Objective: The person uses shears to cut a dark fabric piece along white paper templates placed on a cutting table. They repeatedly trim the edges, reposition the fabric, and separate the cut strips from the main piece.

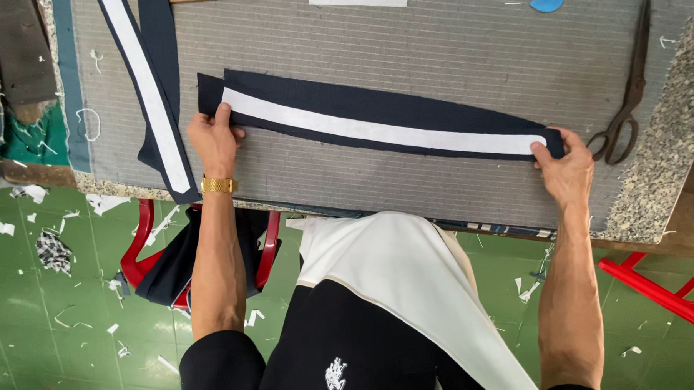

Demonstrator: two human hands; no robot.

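Curved navy cloth strip (383,118) pinned flat on a ribbed grey worktop (434,38).
Left hand (214,138) and right hand (565,168) each pinch an end; a white band (375,131) runs along it.

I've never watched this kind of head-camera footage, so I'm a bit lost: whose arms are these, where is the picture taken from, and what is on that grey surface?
The single picture comes from a camera worn on a person's head, looking down, so both bare arms are that person's own. The left hand, with a gold watch on the wrist, presses one end of a long dark navy fabric strip that has a white band running along it. The right hand pinches the other end. The strip lies flat on a grey padded table. A second similar strip hangs over the table's edge at the left, large scissors lie at the right, and red stools stand on the green floor below.
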